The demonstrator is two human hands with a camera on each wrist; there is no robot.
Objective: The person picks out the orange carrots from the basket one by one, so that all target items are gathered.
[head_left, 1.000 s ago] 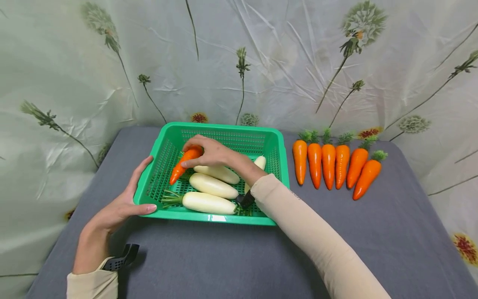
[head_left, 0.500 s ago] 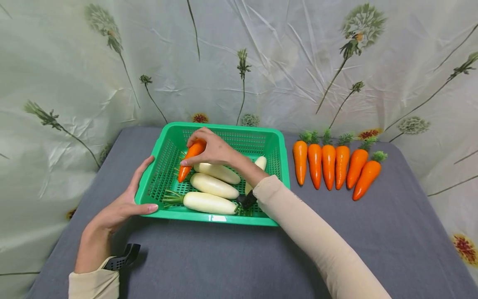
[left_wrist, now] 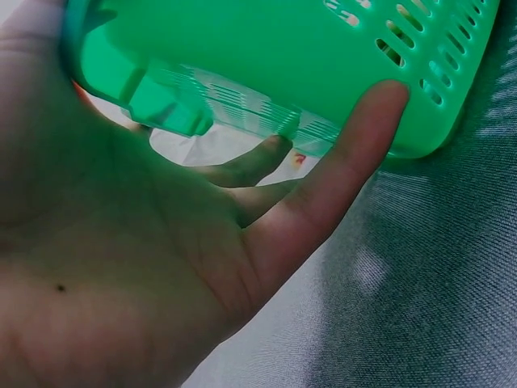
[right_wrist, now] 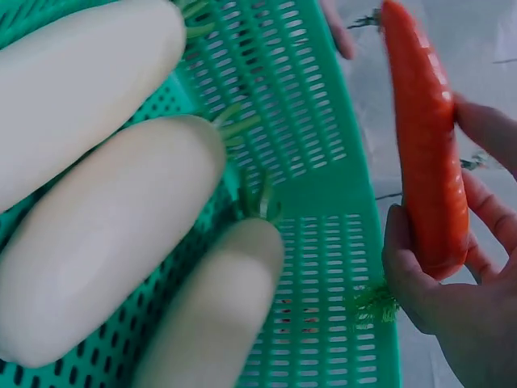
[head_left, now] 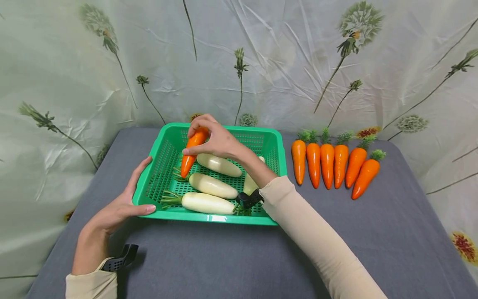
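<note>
My right hand [head_left: 222, 141] pinches an orange carrot [head_left: 191, 157] between thumb and fingers, above the back left part of the green basket [head_left: 283, 166]. The carrot's tip points down toward the front. In the right wrist view, a bit of green leaf shows below the carrot [right_wrist: 430, 145]. Spread over the basket's front left corner, my left hand [head_left: 115, 209] rests its thumb on the front rim and its straight fingers along the left side. Several white radishes [head_left: 208, 203] lie inside the basket; one at the right is partly hidden by my right arm.
Several carrots [head_left: 328, 166] with green tops lie side by side on the grey cloth [head_left: 209, 261], right of the basket. Behind the table hangs a pale curtain [head_left: 276, 70] printed with dandelions.
My right hand has raised the carrot and moved it toward the back of the basket, uncovering more of the radishes. My left hand stays at the basket's corner.
</note>
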